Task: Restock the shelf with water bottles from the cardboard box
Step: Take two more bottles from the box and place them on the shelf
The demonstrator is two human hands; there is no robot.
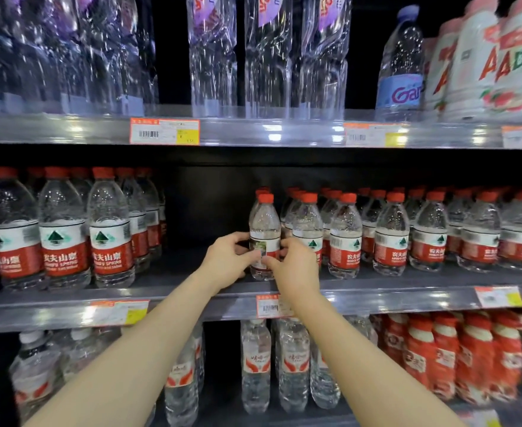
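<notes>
Standing upright near the middle shelf's (pixel 407 291) front edge, the water bottle (pixel 265 235) is clamped between the left hand (pixel 227 260) and right hand (pixel 295 266). Its label seems turned sideways; a careless twist could topple neighbouring bottles (pixel 346 235) at right.

I stand in a shop: grey metal shelves (pixel 376 291) carry orange-edged paper price tags (pixel 164 131) beneath rows of red-capped clear plastic water bottles (pixel 392 232).

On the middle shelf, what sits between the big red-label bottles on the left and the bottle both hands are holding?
Nothing: the head view shows bare shelf and dark back panel between the large bottles and the held bottle, gripped by left hand and right hand.
</notes>
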